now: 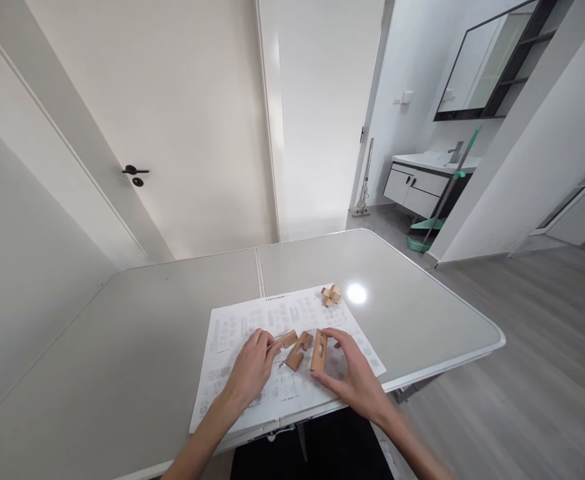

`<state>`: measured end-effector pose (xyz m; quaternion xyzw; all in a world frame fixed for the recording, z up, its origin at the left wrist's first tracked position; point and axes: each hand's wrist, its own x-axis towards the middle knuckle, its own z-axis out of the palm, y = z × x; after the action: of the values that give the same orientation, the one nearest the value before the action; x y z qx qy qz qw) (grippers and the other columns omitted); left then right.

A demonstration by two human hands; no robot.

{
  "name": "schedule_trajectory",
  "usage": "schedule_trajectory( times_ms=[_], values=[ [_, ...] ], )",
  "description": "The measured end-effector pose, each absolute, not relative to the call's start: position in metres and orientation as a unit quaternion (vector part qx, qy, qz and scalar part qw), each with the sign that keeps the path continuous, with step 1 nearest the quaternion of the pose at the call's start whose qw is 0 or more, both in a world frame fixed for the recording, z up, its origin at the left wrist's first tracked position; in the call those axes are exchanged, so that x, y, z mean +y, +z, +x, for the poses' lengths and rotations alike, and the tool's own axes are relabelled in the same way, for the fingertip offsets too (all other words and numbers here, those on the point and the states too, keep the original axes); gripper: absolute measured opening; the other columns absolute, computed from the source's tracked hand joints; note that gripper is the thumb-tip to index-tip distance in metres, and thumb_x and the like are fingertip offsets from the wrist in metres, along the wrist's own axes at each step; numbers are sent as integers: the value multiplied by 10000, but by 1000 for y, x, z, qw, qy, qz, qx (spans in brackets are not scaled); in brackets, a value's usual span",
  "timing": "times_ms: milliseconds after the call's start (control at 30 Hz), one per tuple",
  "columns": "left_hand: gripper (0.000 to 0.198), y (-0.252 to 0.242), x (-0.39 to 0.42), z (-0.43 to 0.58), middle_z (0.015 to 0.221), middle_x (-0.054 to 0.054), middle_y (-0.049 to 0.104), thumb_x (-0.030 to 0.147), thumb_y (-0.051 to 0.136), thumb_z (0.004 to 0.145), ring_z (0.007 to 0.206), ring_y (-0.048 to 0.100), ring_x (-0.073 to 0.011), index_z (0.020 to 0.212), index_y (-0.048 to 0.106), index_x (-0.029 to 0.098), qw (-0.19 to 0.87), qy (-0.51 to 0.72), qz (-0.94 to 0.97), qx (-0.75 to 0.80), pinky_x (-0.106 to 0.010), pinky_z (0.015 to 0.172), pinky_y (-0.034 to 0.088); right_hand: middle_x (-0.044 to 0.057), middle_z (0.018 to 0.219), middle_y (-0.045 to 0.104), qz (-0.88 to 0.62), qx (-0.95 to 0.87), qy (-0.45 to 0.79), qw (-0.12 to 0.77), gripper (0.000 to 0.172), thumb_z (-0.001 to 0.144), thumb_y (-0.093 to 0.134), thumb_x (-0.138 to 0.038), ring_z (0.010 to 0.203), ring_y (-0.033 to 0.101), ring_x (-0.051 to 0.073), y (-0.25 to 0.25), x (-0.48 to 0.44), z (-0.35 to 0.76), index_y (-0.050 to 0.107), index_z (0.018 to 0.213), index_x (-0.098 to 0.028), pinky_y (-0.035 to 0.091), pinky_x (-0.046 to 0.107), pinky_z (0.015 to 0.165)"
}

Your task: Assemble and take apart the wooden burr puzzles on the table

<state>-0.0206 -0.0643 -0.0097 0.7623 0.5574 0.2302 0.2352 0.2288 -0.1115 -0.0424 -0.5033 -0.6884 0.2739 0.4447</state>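
My left hand pinches one end of a wooden puzzle piece, whose other end points to the right. Between my hands a notched wooden puzzle piece lies slanted on the printed sheet. Thumb and fingers of my right hand grip the two ends of a wooden puzzle piece with a slot in its middle. Farther back, on the sheet's top right corner, stands an assembled wooden burr puzzle, touched by neither hand.
The sheet shows small puzzle diagrams and lies near the front edge of a grey table. A seam crosses the tabletop. Behind it is a white door. At the right are a sink cabinet, a mop and a green dustpan.
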Motion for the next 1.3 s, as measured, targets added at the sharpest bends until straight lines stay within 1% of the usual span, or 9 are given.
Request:
schedule_trajectory(
  times_ms=[67,133,267,367,667,767,900,1133,1300],
  values=[
    [368,4,-67,-22,730,22,553,522,324,1049,591,498,-166,894,492,235,275,224,751,557,-289,594,390,87,1448,542,-478,-680,292,472,637,856,764,-399,1325,536,322,-29,-114,222,470,1415,-316,505,485,1068],
    [427,21,-72,-21,644,59,481,574,271,1053,512,426,-134,889,477,238,350,228,729,542,-257,533,344,84,1474,525,-449,-673,303,503,648,853,777,-392,1352,512,320,-15,-115,214,468,1419,-327,500,474,1069],
    [492,49,-80,-15,647,79,365,674,364,1001,512,290,-102,806,449,230,543,239,646,481,-239,506,266,83,1513,493,-412,-662,311,544,675,835,813,-403,1400,472,328,5,-114,204,480,1419,-337,467,474,1106],
    [488,57,-81,-15,646,83,350,677,419,986,518,232,-96,812,465,224,584,238,623,464,-241,502,230,79,1530,477,-392,-661,338,543,712,823,834,-406,1412,459,329,11,-113,206,478,1437,-345,460,472,1117],
    [485,53,-76,-15,650,76,351,667,413,997,535,225,-105,819,480,220,601,215,631,442,-258,510,220,64,1544,485,-351,-627,426,549,727,818,851,-428,1396,491,325,6,-113,214,506,1455,-367,436,496,1167],
    [492,52,-74,-17,648,74,335,661,409,1003,540,205,-108,789,466,221,585,203,646,447,-263,504,203,47,1553,483,-354,-620,465,523,733,820,851,-418,1412,482,318,7,-113,217,508,1467,-383,402,499,1201],
    [488,54,-72,-20,637,75,305,653,411,1006,549,219,-115,824,523,215,560,195,666,453,-261,506,224,40,1578,472,-343,-606,513,502,773,798,876,-394,1454,443,314,8,-111,223,508,1477,-378,343,510,1242],
    [503,61,-75,-9,633,83,287,665,410,998,537,220,-110,767,461,221,557,210,661,457,-258,495,233,43,1582,477,-343,-604,520,497,795,792,879,-377,1459,446,309,11,-111,220,495,1489,-373,345,509,1244],
    [484,70,-82,5,632,78,354,654,417,1000,542,288,-113,799,481,219,571,201,661,444,-260,520,288,67,1559,505,-357,-624,513,469,834,754,903,-335,1444,460,315,17,-113,217,496,1482,-348,357,512,1229]
  ],
)
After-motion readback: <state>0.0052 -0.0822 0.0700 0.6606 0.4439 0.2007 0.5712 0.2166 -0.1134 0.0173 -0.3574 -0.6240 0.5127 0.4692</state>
